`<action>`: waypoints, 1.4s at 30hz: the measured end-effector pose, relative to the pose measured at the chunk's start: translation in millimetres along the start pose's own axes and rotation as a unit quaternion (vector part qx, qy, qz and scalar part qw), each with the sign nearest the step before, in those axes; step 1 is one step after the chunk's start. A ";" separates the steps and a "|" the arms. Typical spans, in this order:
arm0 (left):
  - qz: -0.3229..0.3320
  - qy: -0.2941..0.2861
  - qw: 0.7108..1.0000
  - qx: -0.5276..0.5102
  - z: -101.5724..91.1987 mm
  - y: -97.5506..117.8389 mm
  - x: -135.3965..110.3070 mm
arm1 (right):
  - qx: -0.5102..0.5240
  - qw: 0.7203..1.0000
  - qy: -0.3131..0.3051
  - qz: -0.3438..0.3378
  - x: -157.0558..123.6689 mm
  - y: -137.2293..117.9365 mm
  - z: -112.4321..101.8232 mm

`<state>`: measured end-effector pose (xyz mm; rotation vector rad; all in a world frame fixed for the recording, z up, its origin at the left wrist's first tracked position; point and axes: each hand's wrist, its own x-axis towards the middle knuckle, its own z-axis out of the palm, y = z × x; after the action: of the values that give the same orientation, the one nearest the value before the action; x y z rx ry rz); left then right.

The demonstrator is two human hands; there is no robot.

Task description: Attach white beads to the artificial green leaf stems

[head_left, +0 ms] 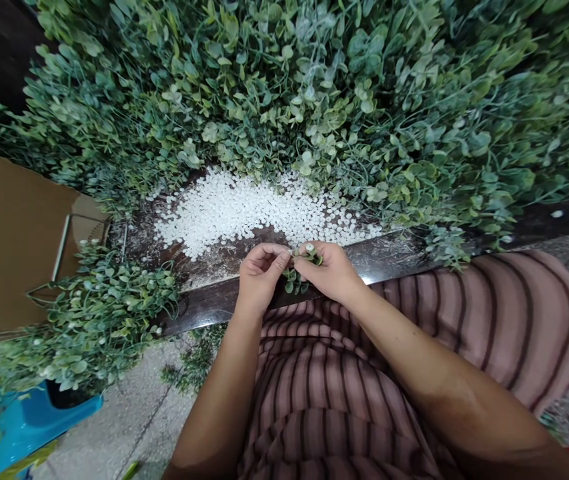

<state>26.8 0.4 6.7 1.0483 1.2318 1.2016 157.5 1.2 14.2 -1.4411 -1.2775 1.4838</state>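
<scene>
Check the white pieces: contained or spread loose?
Spread loose: the white pieces lie scattered directly on the dark tabletop, its surface showing between them.

A loose, dusty-pink garment (329, 407) is striped in dark brown, the paler ground showing broadly in between. It puckers into soft folds at the waist and spreads smoother at the right. Forearms (217, 393), left hand (258, 275) and right hand (333, 272) are bare.
</scene>
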 end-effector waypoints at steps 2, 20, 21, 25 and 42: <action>-0.006 0.004 1.000 -0.011 0.5 -2.0 0.8 | 0.001 1.000 -0.001 0.010 0.1 -1.1 0.4; -0.064 -0.044 0.996 -0.035 -8.6 -6.2 5.8 | -0.023 1.000 -0.007 -0.016 -0.3 6.5 2.6; -0.059 -0.046 0.997 -0.033 -8.4 -6.6 6.1 | -0.020 1.000 -0.002 -0.017 -0.8 6.3 3.2; -0.044 -0.041 0.998 -0.025 -8.1 -9.3 6.1 | 0.005 0.999 0.008 -0.035 -3.1 4.9 6.4; -0.114 -0.005 0.993 -0.038 -5.5 -4.9 6.7 | 0.026 0.999 0.012 -0.036 0.0 10.0 7.6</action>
<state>21.5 6.3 0.6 0.8318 1.2508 1.0563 151.6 -2.9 4.0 -1.3624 -1.2539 1.4374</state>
